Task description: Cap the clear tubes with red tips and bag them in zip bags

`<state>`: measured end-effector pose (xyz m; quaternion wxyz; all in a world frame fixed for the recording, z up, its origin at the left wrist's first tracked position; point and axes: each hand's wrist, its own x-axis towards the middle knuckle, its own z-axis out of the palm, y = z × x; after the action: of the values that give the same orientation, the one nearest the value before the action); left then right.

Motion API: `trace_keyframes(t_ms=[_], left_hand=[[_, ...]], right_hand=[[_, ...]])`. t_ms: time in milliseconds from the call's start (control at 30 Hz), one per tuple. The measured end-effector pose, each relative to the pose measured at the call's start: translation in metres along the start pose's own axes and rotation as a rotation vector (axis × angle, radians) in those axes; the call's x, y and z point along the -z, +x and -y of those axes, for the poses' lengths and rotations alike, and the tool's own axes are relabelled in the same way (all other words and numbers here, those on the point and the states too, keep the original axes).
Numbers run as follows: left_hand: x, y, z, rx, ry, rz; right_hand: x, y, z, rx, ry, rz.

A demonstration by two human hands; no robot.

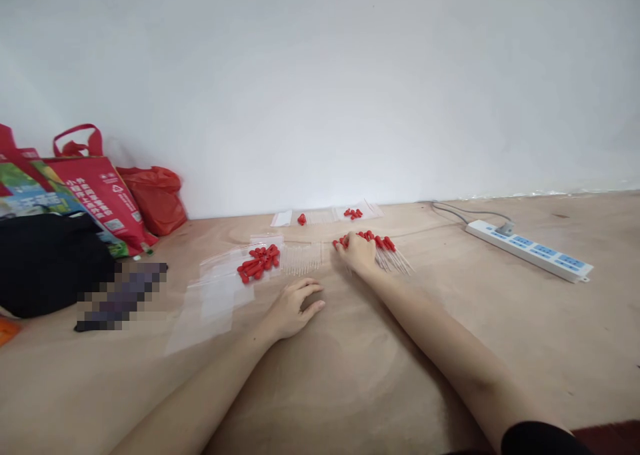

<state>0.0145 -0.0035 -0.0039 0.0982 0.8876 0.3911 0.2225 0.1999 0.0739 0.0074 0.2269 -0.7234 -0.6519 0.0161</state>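
Right hand (359,251) is at the red-topped sticks (389,244), its grip too hidden to tell; left hand (294,309) lies loose and empty on the table (370,381), near red pieces (259,262) and bare sticks (303,259). I'd judge I'm arranging; next calls for a light pinch.

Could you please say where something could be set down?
Bare wood lies between the left forearm and right forearm, and between that and the power strip. It is crowded from the clear bags across to the red-tipped sticks at the right hand.
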Motion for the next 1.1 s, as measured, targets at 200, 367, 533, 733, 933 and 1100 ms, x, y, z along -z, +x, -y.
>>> trace_keyframes(t_ms=[200,367,533,733,933,1100], left_hand=[[0.020,0.001,0.029,0.319,0.438,-0.377],[0.042,-0.007,0.059,0.567,0.622,-0.399],[0.044,-0.009,0.069,0.634,0.615,-0.329],[0.044,-0.007,0.070,0.675,0.580,-0.319],[0.045,-0.004,0.060,0.568,0.501,-0.454],[0.022,0.000,0.027,0.332,0.108,-0.405]], right_hand=[[-0.013,0.006,0.033,-0.007,-0.035,0.116],[-0.022,0.010,0.043,-0.050,-0.045,0.164],[-0.025,0.012,0.046,-0.042,-0.059,0.186],[-0.020,0.005,0.049,0.014,-0.078,0.170],[-0.002,-0.025,0.023,0.250,-0.026,-0.012],[0.006,-0.058,-0.030,0.579,0.170,-0.047]])
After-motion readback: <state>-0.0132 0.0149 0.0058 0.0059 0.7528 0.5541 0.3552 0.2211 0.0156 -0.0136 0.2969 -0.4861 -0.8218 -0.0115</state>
